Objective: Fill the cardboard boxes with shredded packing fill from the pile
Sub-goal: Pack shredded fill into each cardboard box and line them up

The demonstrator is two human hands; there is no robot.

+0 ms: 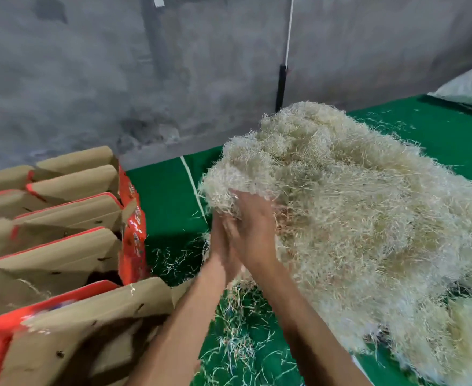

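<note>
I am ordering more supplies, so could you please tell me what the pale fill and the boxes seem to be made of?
The pale shredded fill pile looks like fine wood wool or shredded paper: thin, matte, tangled straw-coloured strands. The red-printed brown boxes look like corrugated cardboard: raw matte brown flaps, glossy red outside.

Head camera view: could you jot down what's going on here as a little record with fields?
Setting: green surface by a grey wall
Material: large pile of pale shredded fill at right
Containers: row of open cardboard boxes with red printed sides at left
Left hand: against the pile's near edge, close beside the right hand; grip blurred
Right hand: fingers reach into a clump of fill
Loose bits: stray shreds scattered on the green surface
Background: white sack at far right
</note>
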